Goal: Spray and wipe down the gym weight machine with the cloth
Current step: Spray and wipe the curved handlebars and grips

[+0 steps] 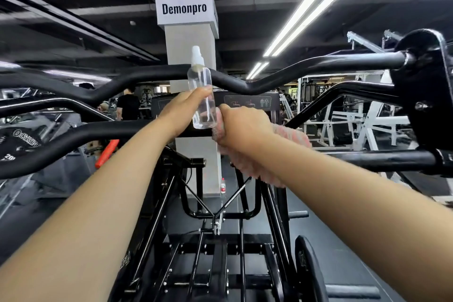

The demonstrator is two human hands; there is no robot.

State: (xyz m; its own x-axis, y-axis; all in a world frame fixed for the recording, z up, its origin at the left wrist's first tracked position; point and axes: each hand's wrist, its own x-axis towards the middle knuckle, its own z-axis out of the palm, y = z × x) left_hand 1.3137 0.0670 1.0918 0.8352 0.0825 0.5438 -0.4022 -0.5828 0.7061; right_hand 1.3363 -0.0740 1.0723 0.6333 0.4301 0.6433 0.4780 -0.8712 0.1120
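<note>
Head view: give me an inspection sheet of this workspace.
Surface: black machine bar, curved, at hand height.
Job's things: clear spray bottle, upright; pink cloth.
Clutter: small bottle on the floor by the pillar.
Grippers: left hand grips the spray bottle; right hand holds the cloth.
Cables: nothing seen.
Surroundings: gym, white racks, a person far left, ceiling lights.

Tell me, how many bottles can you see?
2. The clear spray bottle is gripped in the left hand, in front of the black bar. A small bottle with a red label stands on the floor by the pillar. Others may be hidden.
</note>
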